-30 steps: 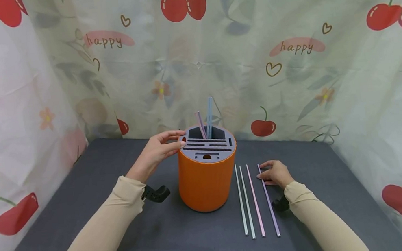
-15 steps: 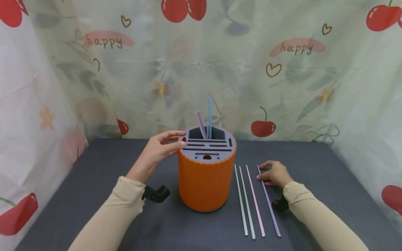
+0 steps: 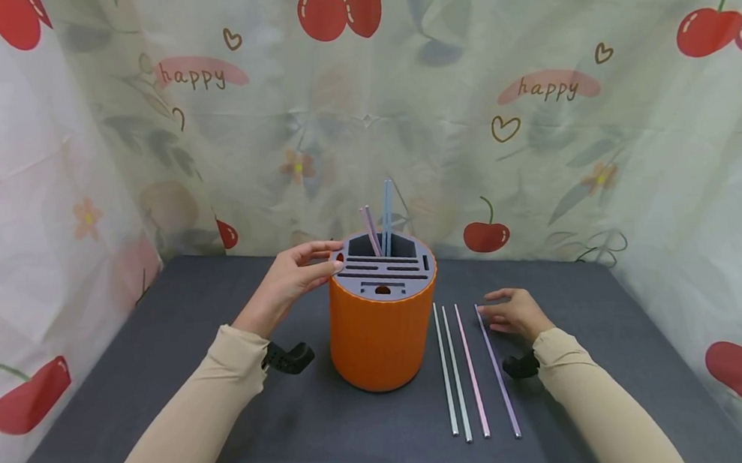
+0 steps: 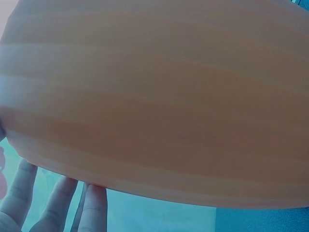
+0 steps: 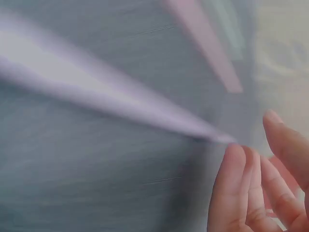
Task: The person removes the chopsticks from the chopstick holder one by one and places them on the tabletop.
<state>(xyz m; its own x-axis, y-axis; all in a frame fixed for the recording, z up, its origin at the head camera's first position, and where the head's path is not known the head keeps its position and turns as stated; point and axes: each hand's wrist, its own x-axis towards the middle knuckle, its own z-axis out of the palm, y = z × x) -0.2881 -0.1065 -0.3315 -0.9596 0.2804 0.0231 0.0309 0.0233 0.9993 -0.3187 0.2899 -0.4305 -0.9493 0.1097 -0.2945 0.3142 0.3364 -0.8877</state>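
Note:
An orange round pen holder point(image 3: 380, 344) with a grey slotted top stands on the table. My left hand point(image 3: 291, 279) grips its rim at the left, thumb on the near side and fingers behind; in the left wrist view, the orange wall point(image 4: 159, 111) covers most of the picture. Pink and blue straws point(image 3: 386, 218) stand in its back compartment. Several straws lie side by side to its right, the rightmost a purple straw point(image 3: 497, 369). At that straw's far end is my right hand point(image 3: 514, 313), fingers extended, a fingertip touching or nearly touching the tip point(image 5: 227, 138).
A pink straw point(image 3: 472, 372) and two pale green straws point(image 3: 456, 373) lie between the purple one and the holder. Dark grey cloth point(image 3: 285, 452) covers the table. A cherry-printed curtain point(image 3: 366, 119) hangs behind and at both sides.
My right hand has shifted slightly right and away from me, its fingers loosening from the purple straw, whose near end lies a touch further right. My left hand and the pen holder stay put.

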